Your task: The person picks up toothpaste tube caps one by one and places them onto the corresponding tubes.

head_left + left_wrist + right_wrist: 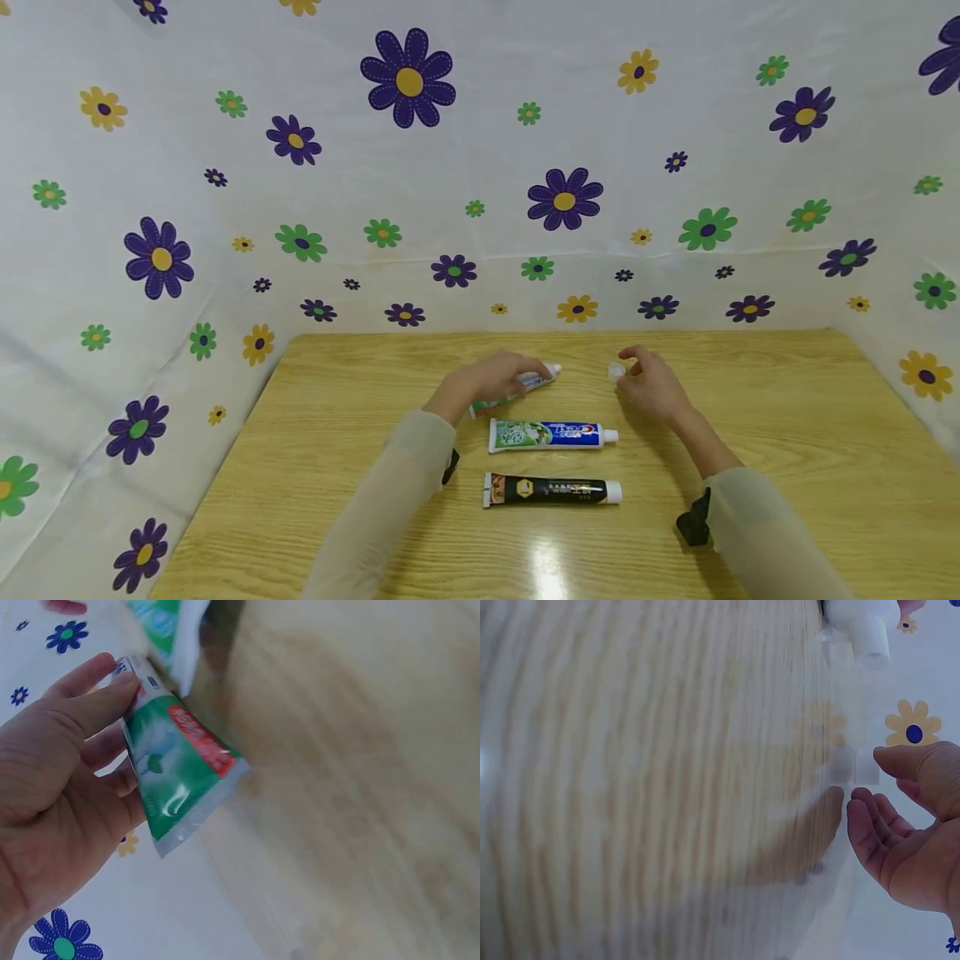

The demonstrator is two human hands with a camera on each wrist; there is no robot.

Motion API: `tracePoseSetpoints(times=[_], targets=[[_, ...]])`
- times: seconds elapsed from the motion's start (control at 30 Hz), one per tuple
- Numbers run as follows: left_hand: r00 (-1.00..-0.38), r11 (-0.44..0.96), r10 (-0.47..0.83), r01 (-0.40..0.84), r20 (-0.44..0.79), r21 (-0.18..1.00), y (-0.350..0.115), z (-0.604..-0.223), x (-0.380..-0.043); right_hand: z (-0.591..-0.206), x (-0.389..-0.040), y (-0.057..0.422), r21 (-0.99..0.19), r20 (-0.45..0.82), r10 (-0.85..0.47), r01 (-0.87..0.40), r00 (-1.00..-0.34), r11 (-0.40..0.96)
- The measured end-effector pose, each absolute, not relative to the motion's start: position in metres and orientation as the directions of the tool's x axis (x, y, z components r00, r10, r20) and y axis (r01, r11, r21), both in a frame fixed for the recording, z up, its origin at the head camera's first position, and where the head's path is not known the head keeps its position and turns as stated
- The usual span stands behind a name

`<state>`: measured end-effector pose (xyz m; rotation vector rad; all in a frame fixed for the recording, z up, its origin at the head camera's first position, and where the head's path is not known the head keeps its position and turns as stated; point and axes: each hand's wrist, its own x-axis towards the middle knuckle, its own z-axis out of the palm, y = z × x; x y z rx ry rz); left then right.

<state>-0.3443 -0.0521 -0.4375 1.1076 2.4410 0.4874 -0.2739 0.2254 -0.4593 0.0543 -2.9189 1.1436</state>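
My left hand (495, 377) grips a green and white toothpaste tube (180, 761) at the back of the table, with thumb and fingers round its upper part. That tube's white cap end (555, 368) points right. My right hand (654, 385) is beside a small translucent white round piece (616, 372) that looks like a cap. In the right wrist view, thumb and fingertips stand apart near the piece (865, 766); whether they touch it I cannot tell. A green and blue toothpaste tube (547, 435) lies nearer, and a black toothpaste tube (551, 490) with a white cap nearest.
The wood-grain table (337, 467) holds the tubes, which lie between my forearms. A white sheet (480, 167) printed with flowers hangs behind the table and along both sides. Black wrist straps (695, 518) show at both sleeves.
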Motion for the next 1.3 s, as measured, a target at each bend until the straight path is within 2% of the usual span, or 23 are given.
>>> tracePoseSetpoints(times=[0.1, 0.4, 0.6, 0.73, 0.9, 1.03, 1.3], targets=[[-0.609, 0.64, 0.761, 0.647, -0.225, 0.414, -0.051, -0.44, -0.341, -0.46, -0.275, 0.225, -0.679, 0.011, -0.029, -0.029, -1.0, 0.733], [-0.667, 0.703, 0.706, 0.62, -0.236, 0.348, -0.047, -0.44, -0.338, -0.459, -0.276, 0.224, -0.698, -0.004, -0.048, -0.031, -0.999, 0.715], [-0.679, 0.715, 0.692, 0.595, -0.246, 0.368, -0.049, -0.436, -0.337, -0.458, -0.279, 0.219, -0.676, 0.014, -0.066, -0.058, -0.998, 0.734], [-0.657, 0.669, 0.721, 0.574, -0.221, 0.472, -0.056, -0.432, -0.339, -0.458, -0.281, 0.215, -0.663, 0.015, -0.072, -0.064, -0.997, 0.746], [-0.63, 0.555, 0.757, 0.478, -0.175, 0.681, -0.072, -0.425, -0.34, -0.457, -0.282, 0.212, -0.656, -0.005, -0.066, -0.046, -0.998, 0.753], [-0.598, 0.459, 0.788, 0.411, -0.147, 0.787, -0.083, -0.418, -0.337, -0.458, -0.282, 0.212, -0.637, -0.035, -0.042, -0.01, -0.998, 0.771], [-0.557, 0.377, 0.822, 0.376, -0.118, 0.846, -0.09, -0.409, -0.331, -0.463, -0.281, 0.213, -0.59, -0.033, -0.018, 0.005, -0.999, 0.807]])
